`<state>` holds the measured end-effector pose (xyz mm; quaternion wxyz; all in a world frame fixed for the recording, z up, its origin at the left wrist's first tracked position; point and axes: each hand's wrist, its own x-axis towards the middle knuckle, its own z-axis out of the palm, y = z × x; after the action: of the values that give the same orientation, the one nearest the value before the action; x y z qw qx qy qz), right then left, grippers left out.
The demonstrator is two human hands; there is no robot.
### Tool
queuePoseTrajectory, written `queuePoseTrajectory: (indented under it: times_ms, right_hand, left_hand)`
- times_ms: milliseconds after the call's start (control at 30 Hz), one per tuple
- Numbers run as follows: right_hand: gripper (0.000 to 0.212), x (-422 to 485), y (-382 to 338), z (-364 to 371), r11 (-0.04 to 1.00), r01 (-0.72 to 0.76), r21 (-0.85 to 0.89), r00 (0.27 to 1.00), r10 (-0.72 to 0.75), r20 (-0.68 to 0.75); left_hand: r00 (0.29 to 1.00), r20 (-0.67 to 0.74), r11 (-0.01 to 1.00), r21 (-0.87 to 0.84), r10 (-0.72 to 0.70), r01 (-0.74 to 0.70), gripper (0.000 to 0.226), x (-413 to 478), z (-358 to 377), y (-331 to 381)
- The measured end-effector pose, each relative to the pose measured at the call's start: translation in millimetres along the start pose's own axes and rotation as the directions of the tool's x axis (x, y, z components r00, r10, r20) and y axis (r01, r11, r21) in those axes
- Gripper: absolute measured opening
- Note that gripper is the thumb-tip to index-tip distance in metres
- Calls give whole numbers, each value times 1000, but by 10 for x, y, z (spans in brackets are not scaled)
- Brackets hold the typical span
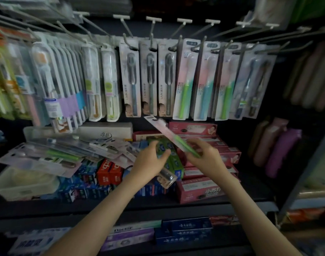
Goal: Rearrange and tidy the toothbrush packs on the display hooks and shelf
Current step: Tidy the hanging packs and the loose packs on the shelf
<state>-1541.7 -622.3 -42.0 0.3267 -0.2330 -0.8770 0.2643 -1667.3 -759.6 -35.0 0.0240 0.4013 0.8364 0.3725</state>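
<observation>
My right hand [204, 157]: fingers pinch the lower end of the green toothbrush pack [169, 135].
My left hand [150, 160]: fingers curl round a clear pack [167, 177].

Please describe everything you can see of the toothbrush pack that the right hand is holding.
The pink-and-green toothbrush pack is long and flat, apparently card under clear plastic, with a green-handled brush inside. The right hand grips its lower end. The top end, with a dark hang hole, points up-left over the red toothpaste boxes. It looks blurred.
</observation>
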Motion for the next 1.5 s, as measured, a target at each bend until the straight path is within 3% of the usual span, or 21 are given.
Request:
queuePoseTrajectory:
  times_ms: [33,100,133,167,300,400,533,700,1033,1133,1200,1267,1367,1500]
  right_hand:
    - [41,-18,-15,-13,999,27,33,1000,-27,9]
    - [48,-31,-36,-29,993,104,60,994,-106,35]
    - [52,-19,-35,-34,987,150,54,987,-152,41]
    - [57,3,-43,-48,981,192,35,980,-194,45]
    - [74,132,-161,-180,968,251,-12,968,-251,5]
    - [81,266,-197,-301,954,293,-65,952,-298,-76]
    - [82,594,-119,-563,938,273,-213,923,-318,-216]
    - [75,956,-69,-751,928,188,-321,873,-307,-378]
    - [79,1147,-77,-534,955,83,-284,912,-188,-364]
    - [83,914,-135,-314,944,152,-295,890,-260,-376]
    - [79,681,-198,-75,934,255,-249,900,-323,-294]
    - [77,446,-286,202,933,320,-164,944,-328,-24]
    - [84,185,-348,594,942,300,-148,902,-229,367]
    - [85,60,-446,802,942,241,-232,850,-90,518]
  left_hand:
    - [997,30,969,-235,-76,81,50,47,8,86]
    - [988,69,746,-649,-138,150,34,138,25,238]
    - [989,49,660,-741,-137,128,26,172,22,302]
    - [994,12,636,-767,-113,82,21,196,8,361]
    - [990,-64,807,-574,128,-141,21,317,-35,554]
    - [971,-81,816,-528,226,-234,19,412,-100,756]
    - [947,-208,860,-404,246,-312,25,619,-215,958]
    - [920,-290,901,-266,262,-341,34,778,-246,982]
    - [961,-150,972,10,232,-233,36,622,-66,552]
    - [963,-172,972,147,208,-184,34,392,-98,278]
    - [964,-190,970,191,185,-149,31,205,-125,66]
    - [971,-189,971,217,147,-105,32,-1,-156,-148]
    - [971,-211,968,245,114,-61,32,-276,-209,-430]
    - [974,-222,982,190,41,2,32,-521,-312,-692]
